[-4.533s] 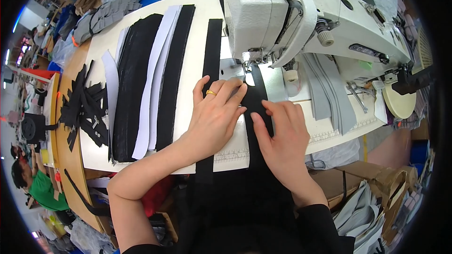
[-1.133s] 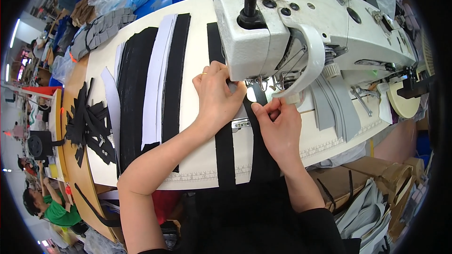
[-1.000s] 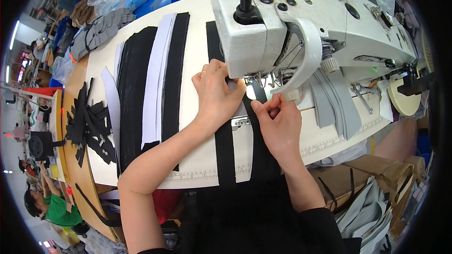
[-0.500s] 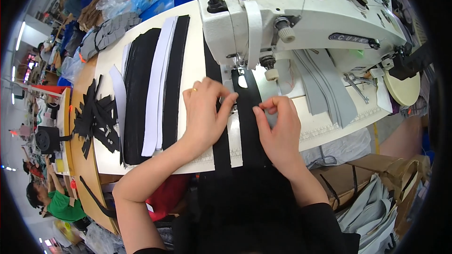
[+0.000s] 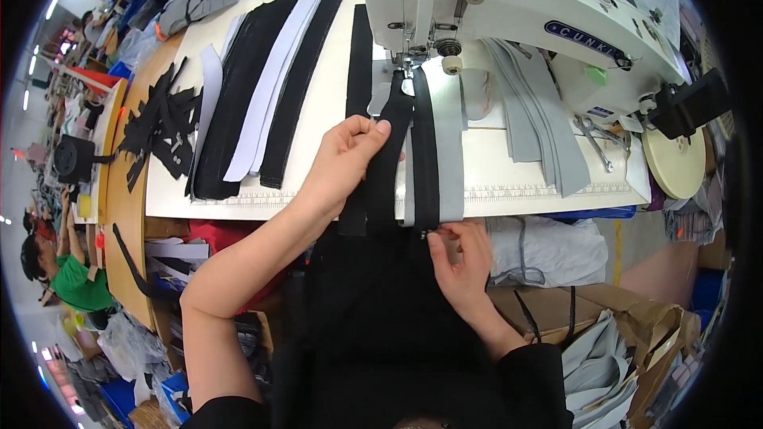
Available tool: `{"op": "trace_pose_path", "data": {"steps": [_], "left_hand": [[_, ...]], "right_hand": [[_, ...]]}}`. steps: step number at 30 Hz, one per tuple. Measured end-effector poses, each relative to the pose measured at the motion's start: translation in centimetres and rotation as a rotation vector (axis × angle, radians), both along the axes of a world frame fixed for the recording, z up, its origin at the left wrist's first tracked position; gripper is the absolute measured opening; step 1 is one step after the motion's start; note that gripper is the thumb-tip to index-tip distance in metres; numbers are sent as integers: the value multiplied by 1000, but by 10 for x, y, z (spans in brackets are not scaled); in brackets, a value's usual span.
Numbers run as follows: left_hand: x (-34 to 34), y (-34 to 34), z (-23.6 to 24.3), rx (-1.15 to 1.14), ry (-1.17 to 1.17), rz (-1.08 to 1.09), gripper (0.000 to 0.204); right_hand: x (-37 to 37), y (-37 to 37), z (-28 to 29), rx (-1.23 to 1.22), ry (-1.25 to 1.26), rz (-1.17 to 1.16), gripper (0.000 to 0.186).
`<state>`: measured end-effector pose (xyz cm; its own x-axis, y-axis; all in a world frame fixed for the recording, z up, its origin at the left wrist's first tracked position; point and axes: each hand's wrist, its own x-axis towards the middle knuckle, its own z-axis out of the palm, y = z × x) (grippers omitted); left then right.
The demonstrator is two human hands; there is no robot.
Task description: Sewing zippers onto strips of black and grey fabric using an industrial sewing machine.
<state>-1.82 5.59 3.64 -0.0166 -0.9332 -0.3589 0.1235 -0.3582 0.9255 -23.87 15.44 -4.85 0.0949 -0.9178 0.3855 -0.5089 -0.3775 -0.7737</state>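
My left hand (image 5: 350, 155) pinches a black fabric strip (image 5: 389, 159) between thumb and fingers, just in front of the presser foot (image 5: 408, 71) of a white sewing machine (image 5: 509, 12). Beside it runs a second black strip (image 5: 427, 159), lying along a light grey strip (image 5: 451, 167). Both reach back to the machine's foot. At the table's front edge, my right hand (image 5: 465, 254) is closed at the near end of these strips, thumb against the forefinger. A small shiny metal piece (image 5: 424, 235) shows by its fingertips; its kind is unclear.
Left of the machine lie black strips (image 5: 246, 103), white strips (image 5: 274, 87) and a heap of black scraps (image 5: 163, 127). Grey strips (image 5: 528, 111) and wrenches (image 5: 594, 143) are on the right. A cardboard box (image 5: 620, 310) with grey fabric stands below right.
My right hand has drawn back toward me, to the table's edge. My left hand now holds one black strip aside to the left, and the light grey strip shows more. The view has shifted.
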Motion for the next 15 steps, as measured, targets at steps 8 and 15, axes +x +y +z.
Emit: {"op": "trace_pose_path", "data": {"steps": [8,15], "left_hand": [[3,24,3,101,226,20,25],[11,56,8,153,273,-19,22]], "right_hand": [[9,10,-3,261,-175,133,25],[16,16,43,242,-131,207,24]]}}
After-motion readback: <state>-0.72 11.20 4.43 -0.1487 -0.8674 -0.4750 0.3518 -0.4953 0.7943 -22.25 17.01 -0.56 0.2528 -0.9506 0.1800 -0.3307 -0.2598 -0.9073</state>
